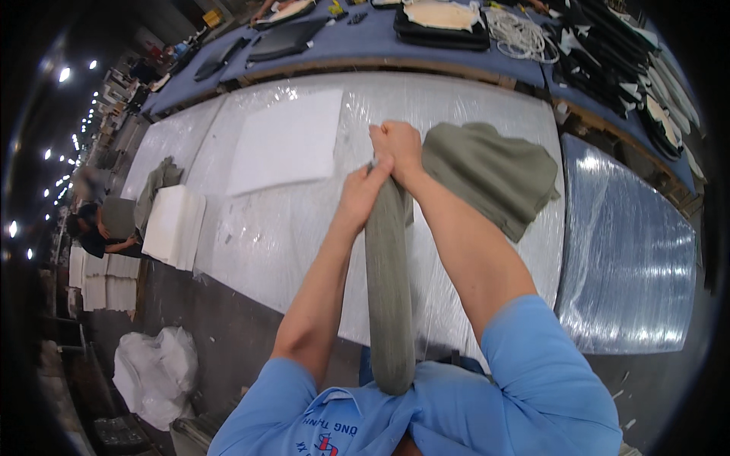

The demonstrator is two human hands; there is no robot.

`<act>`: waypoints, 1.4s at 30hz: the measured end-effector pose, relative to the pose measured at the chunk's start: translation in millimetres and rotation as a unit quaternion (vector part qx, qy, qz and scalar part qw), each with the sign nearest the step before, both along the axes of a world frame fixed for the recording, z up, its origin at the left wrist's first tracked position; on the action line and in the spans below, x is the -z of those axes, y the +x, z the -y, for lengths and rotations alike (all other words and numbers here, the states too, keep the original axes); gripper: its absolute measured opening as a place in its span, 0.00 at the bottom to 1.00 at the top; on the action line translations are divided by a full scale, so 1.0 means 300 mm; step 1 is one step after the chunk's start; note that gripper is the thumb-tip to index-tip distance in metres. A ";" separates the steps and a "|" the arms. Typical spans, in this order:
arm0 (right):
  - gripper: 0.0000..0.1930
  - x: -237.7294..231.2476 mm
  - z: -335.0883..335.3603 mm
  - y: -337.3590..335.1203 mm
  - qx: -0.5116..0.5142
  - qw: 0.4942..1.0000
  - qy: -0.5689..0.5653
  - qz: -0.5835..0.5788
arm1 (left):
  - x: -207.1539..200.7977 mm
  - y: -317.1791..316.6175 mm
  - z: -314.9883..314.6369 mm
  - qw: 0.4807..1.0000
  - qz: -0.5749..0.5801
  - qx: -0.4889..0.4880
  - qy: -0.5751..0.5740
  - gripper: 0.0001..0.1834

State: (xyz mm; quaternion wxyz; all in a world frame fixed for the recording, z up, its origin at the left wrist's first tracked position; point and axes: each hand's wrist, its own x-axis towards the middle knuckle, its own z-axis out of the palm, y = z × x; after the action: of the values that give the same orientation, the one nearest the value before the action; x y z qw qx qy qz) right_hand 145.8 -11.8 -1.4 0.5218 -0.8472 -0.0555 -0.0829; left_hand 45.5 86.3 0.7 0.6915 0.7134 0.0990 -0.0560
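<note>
An olive-green fabric cover [494, 171] lies bunched on a plastic-wrapped white table [304, 235]. Part of it is stretched over a long padded roll [389, 289] that runs from my chest out to my hands. My left hand [363, 190] grips the fabric at the far end of the roll. My right hand [399, 144] is closed on the same fabric just beyond it, the two hands touching.
A white foam sheet [287, 140] lies flat at the left of the table, a stack of white foam pieces [175, 226] at its left edge with green fabric [156, 186] beside it. Another person [103, 228] works far left. A second wrapped slab [627, 258] stands right; a blue bench [380, 38] with dark parts behind.
</note>
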 end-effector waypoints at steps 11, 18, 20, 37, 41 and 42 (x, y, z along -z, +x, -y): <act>0.22 -0.015 -0.036 0.001 -0.075 0.990 0.026 -0.113 | -0.043 0.006 -0.021 0.994 -0.048 -0.081 -0.049 0.25; 0.18 0.295 0.381 -0.238 -0.081 0.986 0.136 -0.047 | -0.037 0.035 -0.193 0.974 -0.079 -0.210 -0.041 0.21; 0.16 0.332 0.486 -0.428 -0.110 0.976 0.156 -0.108 | -0.008 0.035 -0.303 0.958 -0.076 -0.269 -0.059 0.20; 0.42 -0.002 0.514 -0.719 -0.216 0.954 -0.035 0.204 | 0.206 -0.108 -0.566 0.889 0.011 -0.368 -0.273 0.18; 0.41 -0.020 0.543 -0.613 -0.246 0.943 -0.064 0.217 | 0.213 -0.289 -0.563 0.877 -0.016 -0.423 -0.227 0.22; 0.41 -0.026 0.536 -0.587 -0.250 0.940 -0.059 0.224 | 0.191 -0.346 -0.575 0.892 -0.045 -0.450 -0.005 0.23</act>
State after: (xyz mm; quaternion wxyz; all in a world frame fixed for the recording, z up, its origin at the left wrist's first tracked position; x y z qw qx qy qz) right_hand -30.4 -172.6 6.5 0.4487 -0.7947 -0.3862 -0.1340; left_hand -58.2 258.9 -56.5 0.6407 0.5857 0.4405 0.2291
